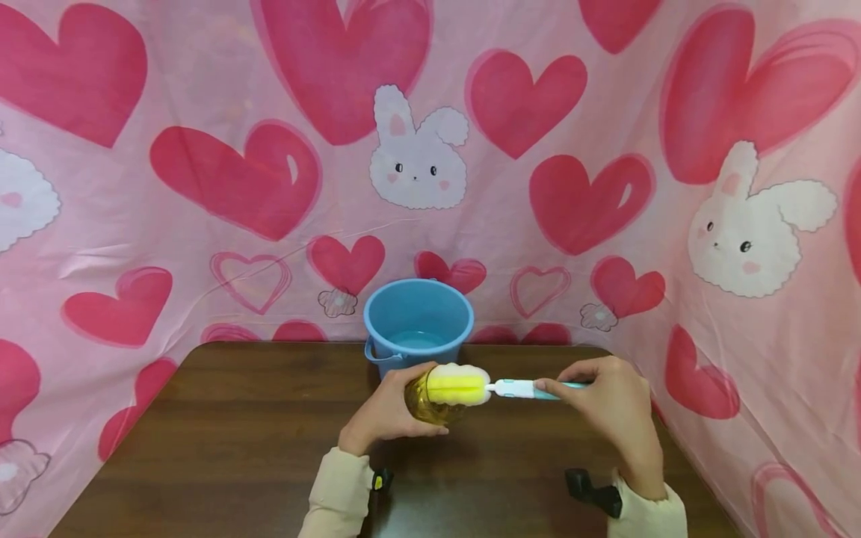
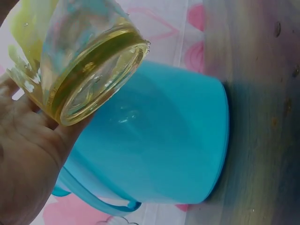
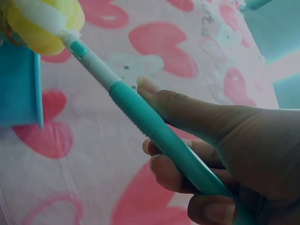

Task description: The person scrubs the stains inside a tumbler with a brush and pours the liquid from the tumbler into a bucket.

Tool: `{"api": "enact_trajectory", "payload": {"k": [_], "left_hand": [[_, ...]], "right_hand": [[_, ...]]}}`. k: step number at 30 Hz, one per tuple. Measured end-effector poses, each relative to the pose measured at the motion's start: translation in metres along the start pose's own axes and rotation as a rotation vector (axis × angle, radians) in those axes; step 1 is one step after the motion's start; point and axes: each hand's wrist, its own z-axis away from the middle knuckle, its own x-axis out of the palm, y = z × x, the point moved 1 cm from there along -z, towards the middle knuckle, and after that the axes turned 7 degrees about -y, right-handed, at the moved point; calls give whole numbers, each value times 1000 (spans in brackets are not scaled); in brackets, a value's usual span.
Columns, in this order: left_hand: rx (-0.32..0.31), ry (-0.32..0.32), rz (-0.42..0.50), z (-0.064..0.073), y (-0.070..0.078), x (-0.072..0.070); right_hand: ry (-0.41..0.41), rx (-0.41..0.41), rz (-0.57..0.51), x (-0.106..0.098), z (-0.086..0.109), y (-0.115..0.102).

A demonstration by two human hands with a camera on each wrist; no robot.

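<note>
My left hand (image 1: 390, 407) grips an amber glass cup (image 1: 425, 407), tilted with its mouth toward the right. In the left wrist view the round base of the cup (image 2: 105, 77) faces the camera, with the palm and fingers around its side. My right hand (image 1: 608, 388) holds a bottle brush by its teal and white handle (image 3: 140, 110), thumb on one side and fingers curled on the other. Its yellow and white sponge head (image 1: 460, 385) is at the cup's mouth, partly inside, pointing left.
Behind the cup stands a blue bucket (image 1: 418, 302) with some water at its bottom and its handle hanging at the side. The brown wooden table (image 1: 255, 433) meets a pink cloth backdrop (image 1: 498, 224) printed with hearts and rabbits at the back and right.
</note>
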Motion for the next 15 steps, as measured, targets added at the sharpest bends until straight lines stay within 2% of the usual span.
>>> {"api": "enact_trajectory", "payload": {"k": [5, 10, 15], "left_hand": [[36, 26, 12, 2, -3, -2], [96, 68, 0, 1, -5, -4], [107, 90, -5, 2, -7, -7]], "right_hand": [[-15, 43, -15, -5, 0, 10], [-66, 28, 7, -3, -3, 11], [-144, 9, 29, 4, -5, 6]]}}
